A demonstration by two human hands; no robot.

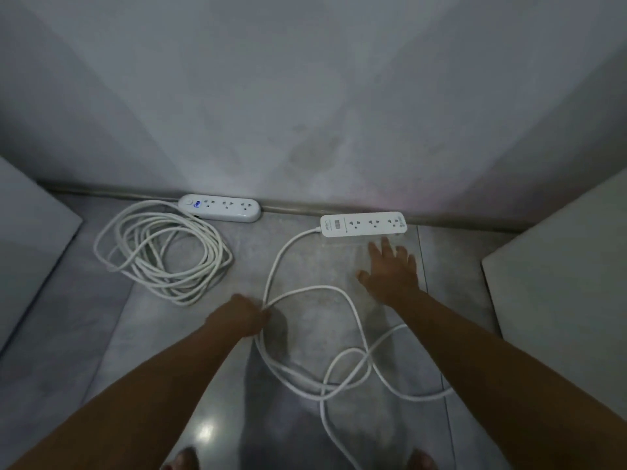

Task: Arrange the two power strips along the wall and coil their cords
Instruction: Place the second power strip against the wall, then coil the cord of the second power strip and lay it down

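Strips against the far wall, one cord coiled.
I see my left hand (242, 317) pinching the loose white cord (356, 320); right hand (390, 273) fingers spread.

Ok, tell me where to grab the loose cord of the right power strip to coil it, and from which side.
Take the loose cord where its strands cross, just right of the left hand, which already pinches it there. Bring the open right hand down from above onto the wide loop lying flat on the floor and gather it toward the left hand.
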